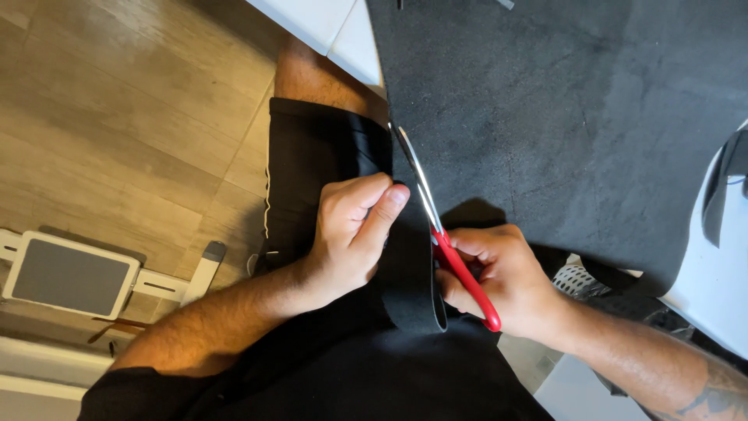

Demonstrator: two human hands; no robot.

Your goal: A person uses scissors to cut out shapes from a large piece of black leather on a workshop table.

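Observation:
My right hand (502, 281) grips red-handled scissors (460, 269) whose steel blades (413, 168) run along the left edge of a large dark grey foam sheet (576, 117). A long black strip (409, 273) of the sheet hangs down over my lap. My left hand (351, 230) pinches that strip, thumb on top, just left of the blades. The blades look nearly closed on the material.
I am seated, in black shorts (312, 164), with a bare knee (312, 78) at the top. A wooden-look floor (117, 101) lies to the left, with a white-framed grey device (70, 277) on it. A white surface (717, 273) sits under the sheet at right.

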